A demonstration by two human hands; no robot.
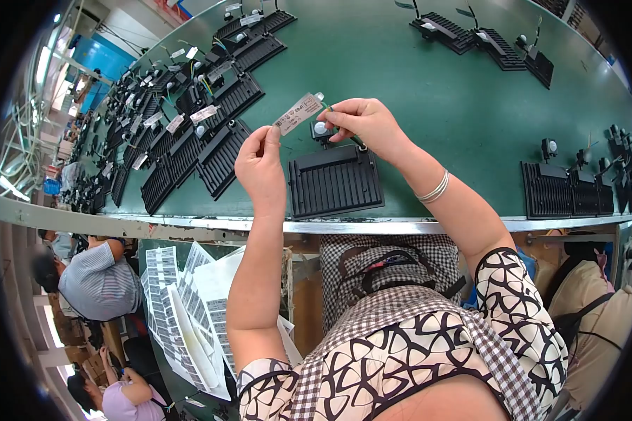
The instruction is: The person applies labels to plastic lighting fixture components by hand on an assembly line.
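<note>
Label strip (298, 112), pale with dark print, held in the air above the green surface (435, 105), stretched between both hands. Left hand (261, 163) pinches its lower end between thumb and forefinger; right hand (364, 123) is closed on the upper end, together with a thin green wire (357, 140) running down to the piece below. Both hands clamped, a short gap apart.

Directly under the strip: a black finned housing (336, 180) with a small round sensor head (320, 128) at its top edge, lying flat near the surface's metal rim (400, 226).

Risks, as judged:
- The strip looks like a sticky tag; if the two ends slacken it could fold on itself or land crooked on the wire.
- A pull on the wire could drag the housing toward the rim, which is close.
- Printed side may end up hidden if wrapped the wrong way round.

Further out: a row of like housings with tags (203, 133) to the left, untagged ones (569, 189) at right, label sheets (182, 316) below the surface. Other people sit nearby, lower left and right.
</note>
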